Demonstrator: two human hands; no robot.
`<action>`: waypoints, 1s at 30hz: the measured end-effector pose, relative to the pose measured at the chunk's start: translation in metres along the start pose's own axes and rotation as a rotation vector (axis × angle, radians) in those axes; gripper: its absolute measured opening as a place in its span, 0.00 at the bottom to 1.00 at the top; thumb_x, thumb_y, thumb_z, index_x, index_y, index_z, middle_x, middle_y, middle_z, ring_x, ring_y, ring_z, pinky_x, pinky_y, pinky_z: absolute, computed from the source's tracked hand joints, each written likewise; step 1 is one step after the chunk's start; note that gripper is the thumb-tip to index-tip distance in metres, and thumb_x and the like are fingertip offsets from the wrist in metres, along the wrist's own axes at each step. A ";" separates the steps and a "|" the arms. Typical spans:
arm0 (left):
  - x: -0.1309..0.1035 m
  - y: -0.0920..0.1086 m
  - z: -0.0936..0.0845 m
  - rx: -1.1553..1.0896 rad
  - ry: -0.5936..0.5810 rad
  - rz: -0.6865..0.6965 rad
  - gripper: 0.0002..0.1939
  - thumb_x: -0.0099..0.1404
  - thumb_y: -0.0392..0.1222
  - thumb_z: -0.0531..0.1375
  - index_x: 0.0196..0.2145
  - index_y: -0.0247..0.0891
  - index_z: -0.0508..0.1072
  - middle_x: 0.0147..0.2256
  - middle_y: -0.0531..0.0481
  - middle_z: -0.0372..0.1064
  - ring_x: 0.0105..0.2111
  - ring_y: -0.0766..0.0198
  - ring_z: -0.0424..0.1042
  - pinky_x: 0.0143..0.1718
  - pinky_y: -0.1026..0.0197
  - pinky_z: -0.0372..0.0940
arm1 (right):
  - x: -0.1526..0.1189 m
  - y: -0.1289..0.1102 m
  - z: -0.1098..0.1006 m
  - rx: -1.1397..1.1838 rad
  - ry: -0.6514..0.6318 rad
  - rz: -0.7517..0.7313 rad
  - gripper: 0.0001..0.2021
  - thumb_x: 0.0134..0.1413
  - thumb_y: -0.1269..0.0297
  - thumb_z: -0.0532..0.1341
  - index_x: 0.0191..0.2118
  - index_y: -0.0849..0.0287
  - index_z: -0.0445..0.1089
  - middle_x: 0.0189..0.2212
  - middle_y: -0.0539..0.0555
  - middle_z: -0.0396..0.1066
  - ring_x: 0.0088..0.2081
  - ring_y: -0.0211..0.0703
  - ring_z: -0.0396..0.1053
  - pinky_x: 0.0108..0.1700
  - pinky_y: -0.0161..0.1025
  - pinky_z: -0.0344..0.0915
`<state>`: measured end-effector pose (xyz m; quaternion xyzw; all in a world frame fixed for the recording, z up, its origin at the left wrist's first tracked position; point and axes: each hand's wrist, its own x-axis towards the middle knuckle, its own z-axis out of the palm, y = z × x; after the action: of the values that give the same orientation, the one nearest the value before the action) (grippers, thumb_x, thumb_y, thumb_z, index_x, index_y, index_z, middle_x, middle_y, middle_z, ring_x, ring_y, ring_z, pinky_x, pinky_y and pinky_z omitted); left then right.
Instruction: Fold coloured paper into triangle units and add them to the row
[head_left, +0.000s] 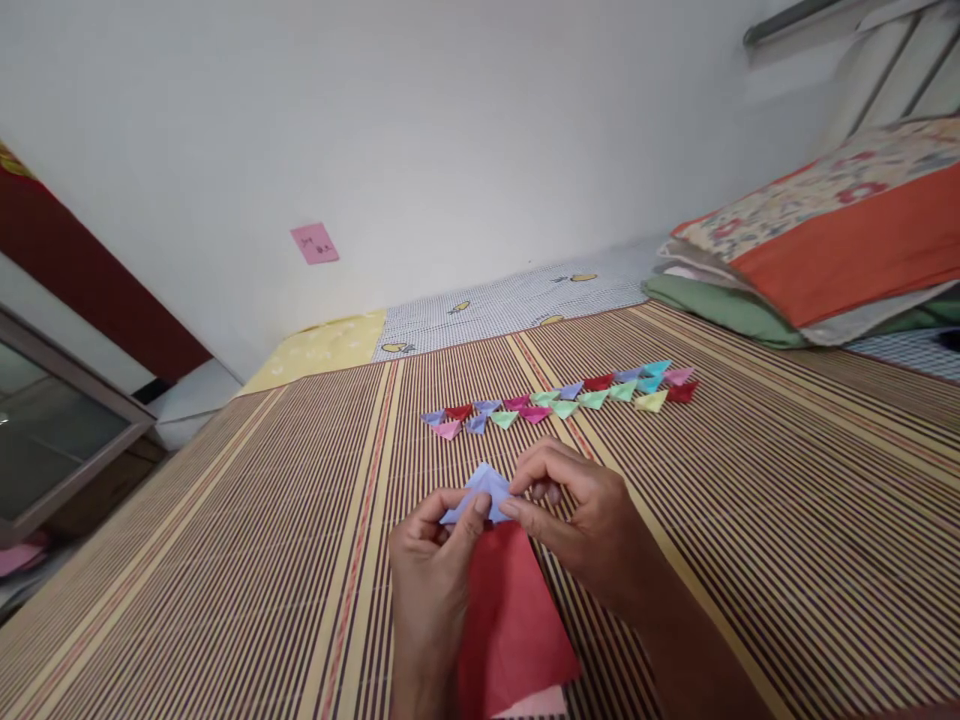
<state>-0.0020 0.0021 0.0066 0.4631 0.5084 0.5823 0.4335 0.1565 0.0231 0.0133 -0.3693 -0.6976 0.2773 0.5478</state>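
Observation:
Between my two hands is a lavender piece of folded paper (486, 482), triangular with its point facing away from me. My left hand (435, 560) pinches its left side, thumb lying across the front. On the right corner, the thumb and forefinger of my right hand (581, 510) close on the paper. Below it, a sheet of red paper (517, 610) lies on the mat, partly covered by my left hand, with a pale pink sheet (536, 703) showing at its near edge. Farther off, several small folded paper triangles (564, 408) in many colours lie in two rows.
A striped bamboo mat (285, 520) covers the surface. Stacked pillows or bedding (840, 240) sit at the far right. A patterned cloth (487, 305) runs along the wall, where a pink note (315, 243) is stuck. A framed glass panel (52, 420) stands at the left.

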 end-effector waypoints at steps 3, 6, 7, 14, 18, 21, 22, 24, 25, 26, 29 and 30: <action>0.001 -0.001 -0.001 -0.011 0.010 0.003 0.11 0.59 0.47 0.70 0.29 0.36 0.80 0.25 0.50 0.75 0.26 0.65 0.71 0.28 0.65 0.66 | 0.000 0.000 0.000 0.003 -0.013 0.020 0.06 0.54 0.73 0.66 0.31 0.56 0.70 0.32 0.49 0.69 0.35 0.41 0.66 0.37 0.39 0.63; 0.002 -0.002 -0.002 -0.004 0.026 0.009 0.11 0.59 0.47 0.69 0.28 0.36 0.80 0.25 0.51 0.74 0.25 0.65 0.71 0.27 0.65 0.65 | 0.000 -0.001 -0.002 0.000 -0.018 0.044 0.06 0.53 0.73 0.66 0.31 0.56 0.70 0.31 0.49 0.68 0.33 0.40 0.64 0.35 0.38 0.61; 0.002 -0.002 -0.002 -0.001 0.031 0.011 0.11 0.59 0.47 0.69 0.28 0.36 0.80 0.24 0.51 0.74 0.25 0.65 0.70 0.27 0.66 0.65 | 0.000 -0.002 -0.002 -0.001 -0.024 0.050 0.06 0.53 0.73 0.66 0.31 0.56 0.70 0.31 0.48 0.67 0.32 0.40 0.64 0.34 0.38 0.61; 0.001 -0.001 0.001 0.004 0.002 0.011 0.10 0.57 0.46 0.70 0.27 0.36 0.80 0.24 0.50 0.75 0.25 0.65 0.71 0.29 0.65 0.67 | 0.000 0.001 -0.002 0.019 -0.053 0.012 0.06 0.56 0.73 0.64 0.30 0.57 0.70 0.34 0.51 0.68 0.38 0.42 0.67 0.40 0.40 0.64; 0.000 0.001 0.002 0.025 -0.019 0.009 0.10 0.57 0.46 0.70 0.27 0.36 0.80 0.23 0.52 0.72 0.25 0.64 0.71 0.30 0.65 0.67 | 0.000 0.003 0.002 0.058 0.014 0.076 0.07 0.58 0.72 0.63 0.29 0.57 0.68 0.31 0.49 0.67 0.30 0.38 0.62 0.32 0.37 0.59; -0.001 0.003 0.002 0.029 -0.021 0.004 0.10 0.57 0.46 0.70 0.26 0.36 0.80 0.23 0.51 0.72 0.26 0.63 0.71 0.30 0.64 0.67 | 0.000 0.004 0.005 0.087 0.054 0.100 0.08 0.58 0.71 0.63 0.27 0.57 0.67 0.29 0.49 0.66 0.28 0.38 0.60 0.30 0.36 0.57; -0.001 0.003 0.003 0.027 -0.017 0.003 0.10 0.57 0.46 0.71 0.26 0.36 0.80 0.23 0.51 0.72 0.25 0.63 0.71 0.29 0.64 0.67 | 0.000 0.004 0.006 0.097 0.062 0.105 0.08 0.58 0.70 0.63 0.27 0.57 0.67 0.29 0.49 0.65 0.28 0.38 0.60 0.30 0.36 0.57; -0.001 0.003 0.003 0.026 -0.014 -0.008 0.10 0.56 0.46 0.71 0.26 0.36 0.81 0.23 0.51 0.73 0.25 0.63 0.71 0.29 0.64 0.67 | -0.001 0.004 0.008 0.109 0.078 0.109 0.08 0.58 0.70 0.62 0.28 0.57 0.67 0.29 0.49 0.65 0.29 0.38 0.61 0.30 0.36 0.58; -0.001 0.003 0.003 0.024 -0.013 -0.017 0.10 0.55 0.46 0.72 0.26 0.36 0.81 0.23 0.51 0.73 0.25 0.63 0.71 0.29 0.64 0.67 | -0.001 0.004 0.008 0.111 0.082 0.111 0.08 0.58 0.70 0.62 0.28 0.57 0.67 0.29 0.49 0.65 0.29 0.38 0.61 0.30 0.36 0.58; -0.001 0.003 0.004 0.020 -0.014 -0.025 0.10 0.54 0.46 0.72 0.26 0.36 0.81 0.23 0.50 0.74 0.25 0.63 0.71 0.28 0.64 0.66 | -0.001 0.004 0.008 0.109 0.086 0.111 0.08 0.57 0.70 0.62 0.28 0.57 0.67 0.29 0.49 0.65 0.29 0.38 0.61 0.30 0.36 0.58; 0.000 0.002 0.004 0.001 -0.026 -0.035 0.11 0.54 0.46 0.73 0.26 0.36 0.81 0.23 0.50 0.74 0.25 0.64 0.71 0.27 0.65 0.66 | -0.001 0.004 0.007 0.094 0.065 0.105 0.07 0.57 0.71 0.62 0.28 0.57 0.67 0.30 0.50 0.66 0.29 0.38 0.61 0.30 0.36 0.58; 0.001 0.001 0.004 -0.008 -0.030 -0.033 0.10 0.54 0.46 0.72 0.26 0.36 0.81 0.23 0.51 0.74 0.25 0.64 0.71 0.28 0.65 0.66 | -0.001 0.003 0.006 0.090 0.054 0.104 0.07 0.57 0.71 0.62 0.28 0.57 0.68 0.31 0.50 0.66 0.30 0.39 0.62 0.30 0.36 0.59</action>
<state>0.0019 0.0032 0.0083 0.4618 0.5071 0.5699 0.4525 0.1517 0.0245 0.0086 -0.3872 -0.6492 0.3264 0.5675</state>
